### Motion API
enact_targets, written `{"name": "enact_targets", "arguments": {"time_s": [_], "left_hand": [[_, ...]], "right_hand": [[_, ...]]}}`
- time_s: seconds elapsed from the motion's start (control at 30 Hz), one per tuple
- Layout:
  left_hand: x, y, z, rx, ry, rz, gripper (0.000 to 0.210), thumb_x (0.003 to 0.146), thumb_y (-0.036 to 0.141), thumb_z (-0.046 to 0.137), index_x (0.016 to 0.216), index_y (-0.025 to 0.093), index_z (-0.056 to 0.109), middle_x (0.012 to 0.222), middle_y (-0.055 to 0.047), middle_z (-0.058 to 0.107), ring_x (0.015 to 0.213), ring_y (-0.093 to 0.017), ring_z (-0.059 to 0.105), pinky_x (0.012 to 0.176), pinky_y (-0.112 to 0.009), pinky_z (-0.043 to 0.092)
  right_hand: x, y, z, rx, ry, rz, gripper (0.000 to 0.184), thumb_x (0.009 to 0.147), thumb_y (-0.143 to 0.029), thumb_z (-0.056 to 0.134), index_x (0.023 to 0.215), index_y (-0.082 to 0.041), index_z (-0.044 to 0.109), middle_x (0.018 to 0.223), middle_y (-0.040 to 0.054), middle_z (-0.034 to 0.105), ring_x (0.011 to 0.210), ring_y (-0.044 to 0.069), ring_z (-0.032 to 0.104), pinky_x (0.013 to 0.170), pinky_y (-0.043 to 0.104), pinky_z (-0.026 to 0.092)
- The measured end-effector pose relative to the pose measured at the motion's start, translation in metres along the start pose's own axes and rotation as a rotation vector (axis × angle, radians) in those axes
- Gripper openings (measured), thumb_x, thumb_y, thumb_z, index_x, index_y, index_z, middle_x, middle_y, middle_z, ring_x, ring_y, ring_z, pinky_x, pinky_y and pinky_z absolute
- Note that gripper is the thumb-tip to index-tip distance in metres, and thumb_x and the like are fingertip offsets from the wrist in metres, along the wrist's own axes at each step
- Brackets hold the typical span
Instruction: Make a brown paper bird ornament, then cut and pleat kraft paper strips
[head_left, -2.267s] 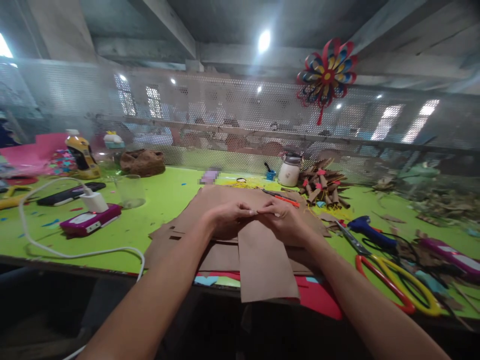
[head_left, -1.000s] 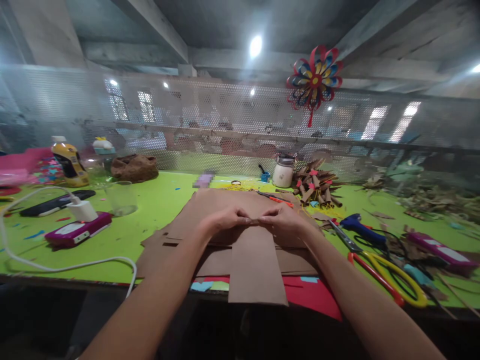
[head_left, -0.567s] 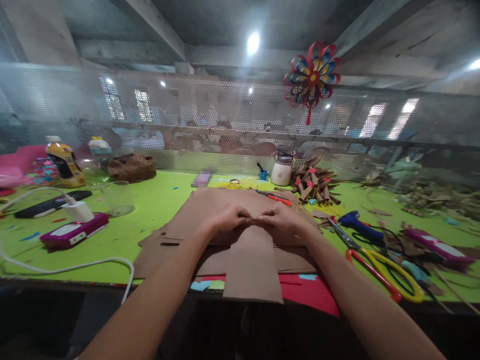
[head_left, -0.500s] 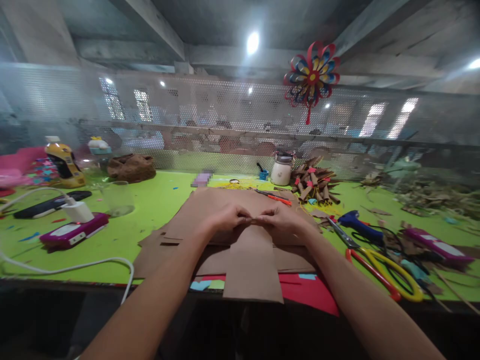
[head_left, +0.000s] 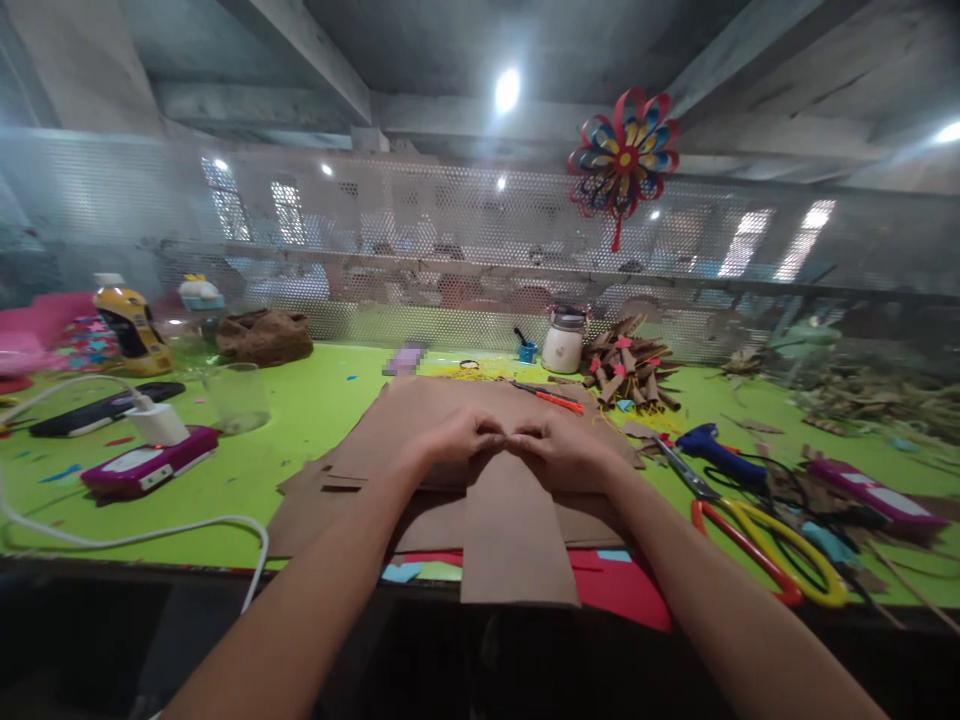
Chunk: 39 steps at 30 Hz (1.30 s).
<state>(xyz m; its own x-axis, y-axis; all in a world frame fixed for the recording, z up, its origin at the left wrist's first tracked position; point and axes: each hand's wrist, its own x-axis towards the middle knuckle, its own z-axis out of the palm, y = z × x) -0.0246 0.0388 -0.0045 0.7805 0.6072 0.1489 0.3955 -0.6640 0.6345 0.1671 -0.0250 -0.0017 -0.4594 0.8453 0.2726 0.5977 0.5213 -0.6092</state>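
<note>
A strip of brown kraft paper [head_left: 517,540] runs from my fingertips down past the table's front edge. My left hand [head_left: 461,440] pinches its far end from the left. Close beside it, my right hand [head_left: 551,440] pinches the same end from the right, the fingertips of both hands nearly touching. The far edge of the strip is hidden under the fingers, and it may be curled there. Beneath the hands lies a stack of larger brown paper sheets [head_left: 345,515], and red paper [head_left: 626,590] pokes out below them at the front.
Scissors with red and yellow handles [head_left: 787,550] and a blue glue gun [head_left: 720,455] lie on the right. A red-handled cutter [head_left: 555,398] rests on the sheets. Rolled brown paper tubes [head_left: 634,365] and a jar [head_left: 564,340] stand behind. A plastic cup [head_left: 236,398] is on the left.
The near end of the paper strip has swung slightly to the right. Both hands keep their pinch at almost the same spot.
</note>
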Motion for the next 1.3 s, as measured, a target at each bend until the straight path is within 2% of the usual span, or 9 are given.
{"name": "enact_targets", "arguments": {"time_s": [0.27,0.5,0.63,0.8,1.0,1.07,1.13,1.23,1.3], "left_hand": [[-0.006,0.001,-0.007,-0.052,-0.097,-0.09,0.04,0.079,0.052,0.05,0.065,0.015,0.056,0.052,0.002,0.049,0.049,-0.009,0.042,0.048,-0.021,0.029],[-0.005,0.004,-0.013,-0.128,-0.102,-0.032,0.04,0.08,0.049,0.051,0.058,0.015,0.051,0.048,0.003,0.047,0.045,-0.008,0.042,0.047,-0.021,0.03],[-0.008,0.009,-0.017,-0.209,-0.137,-0.093,0.036,0.079,0.045,0.055,0.06,0.015,0.053,0.048,0.004,0.047,0.045,-0.008,0.042,0.047,-0.021,0.031],[-0.011,0.006,-0.021,-0.294,-0.223,-0.196,0.027,0.078,0.041,0.057,0.073,0.015,0.055,0.053,0.002,0.054,0.05,-0.012,0.055,0.051,-0.023,0.037],[-0.007,-0.006,-0.019,-0.316,-0.183,-0.176,0.03,0.077,0.045,0.059,0.074,0.015,0.054,0.046,0.005,0.052,0.045,-0.011,0.054,0.048,-0.022,0.036],[-0.008,-0.004,-0.021,-0.312,-0.161,-0.171,0.032,0.077,0.046,0.059,0.073,0.014,0.055,0.044,0.004,0.052,0.043,-0.009,0.052,0.047,-0.021,0.035],[-0.011,0.002,-0.024,-0.362,-0.144,-0.159,0.033,0.077,0.046,0.059,0.073,0.014,0.055,0.046,0.004,0.055,0.043,-0.009,0.051,0.048,-0.021,0.035],[-0.015,0.008,-0.026,-0.522,-0.162,-0.143,0.032,0.078,0.045,0.06,0.081,0.014,0.056,0.051,0.003,0.058,0.046,-0.008,0.052,0.05,-0.021,0.037],[-0.017,0.01,-0.023,-0.621,-0.21,-0.134,0.03,0.078,0.042,0.061,0.086,0.014,0.057,0.053,0.002,0.058,0.048,-0.009,0.053,0.049,-0.021,0.036]], "right_hand": [[0.0,0.006,-0.004,0.057,-0.008,0.059,0.037,0.082,-0.044,0.048,0.068,-0.013,0.062,0.06,-0.0025,0.045,0.056,0.008,0.036,0.049,0.021,0.027],[0.002,0.022,-0.016,0.2,-0.004,0.141,0.04,0.078,-0.048,0.054,0.058,-0.014,0.053,0.048,-0.0046,0.042,0.046,0.006,0.035,0.045,0.021,0.024],[0.001,0.029,-0.019,0.255,-0.014,0.142,0.039,0.078,-0.048,0.054,0.057,-0.014,0.052,0.044,-0.005,0.043,0.042,0.006,0.035,0.044,0.021,0.024],[0.001,0.036,-0.019,0.28,-0.019,0.18,0.039,0.077,-0.049,0.055,0.059,-0.015,0.052,0.039,-0.0064,0.042,0.038,0.006,0.033,0.043,0.021,0.021],[0.001,0.046,-0.018,0.385,-0.05,0.216,0.038,0.075,-0.05,0.057,0.064,-0.014,0.055,0.04,-0.0067,0.044,0.036,0.005,0.034,0.04,0.02,0.02],[0.002,0.047,-0.018,0.47,-0.033,0.219,0.038,0.075,-0.051,0.058,0.069,-0.014,0.058,0.041,-0.0067,0.044,0.036,0.005,0.037,0.039,0.019,0.023],[0.002,0.046,-0.02,0.616,0.056,0.201,0.038,0.075,-0.051,0.059,0.079,-0.013,0.062,0.046,-0.0063,0.046,0.037,0.006,0.04,0.039,0.019,0.029],[0.001,0.038,-0.022,0.808,0.197,0.126,0.039,0.072,-0.044,0.065,0.097,-0.014,0.063,0.066,-0.0012,0.059,0.051,0.008,0.052,0.051,0.021,0.043],[-0.001,0.028,-0.022,0.842,0.134,0.089,0.046,0.068,-0.037,0.072,0.108,-0.017,0.061,0.085,0.0032,0.065,0.069,0.012,0.06,0.064,0.025,0.048]]}}
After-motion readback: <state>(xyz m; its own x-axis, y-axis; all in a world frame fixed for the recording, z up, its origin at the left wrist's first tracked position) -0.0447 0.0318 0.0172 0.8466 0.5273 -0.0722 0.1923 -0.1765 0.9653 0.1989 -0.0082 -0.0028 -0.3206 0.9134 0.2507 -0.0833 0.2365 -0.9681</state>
